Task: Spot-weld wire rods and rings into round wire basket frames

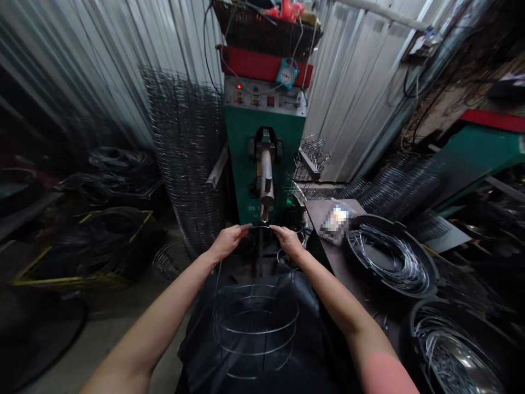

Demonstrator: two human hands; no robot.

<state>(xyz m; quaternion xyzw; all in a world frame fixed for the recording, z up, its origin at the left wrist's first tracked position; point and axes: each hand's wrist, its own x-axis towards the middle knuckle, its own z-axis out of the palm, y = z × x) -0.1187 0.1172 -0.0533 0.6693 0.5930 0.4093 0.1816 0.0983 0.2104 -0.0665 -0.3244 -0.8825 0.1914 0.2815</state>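
My left hand (pixel 227 241) pinches one side of a thin wire ring (pixel 260 227), and my right hand (pixel 287 241) pinches the other side. Between the hands, the ring lies at the tip of the metal electrode (pixel 266 191) of a green spot welder (pixel 238 158). A bright spot shows at that tip. Nearer to me, over a dark apron (pixel 197 339), is a round wire basket frame (pixel 256 332) of several hoops joined by thin upright wires. Whether the pinched ring is part of this frame is hard to make out.
Tall stacks of wire grids (pixel 184 153) stand left of the machine. Right of me, a table (pixel 340 262) bears a black tub (pixel 353 254) of wire rings; a second tub (pixel 410 334) is nearer. A yellow-edged crate (pixel 36 282) sits at left.
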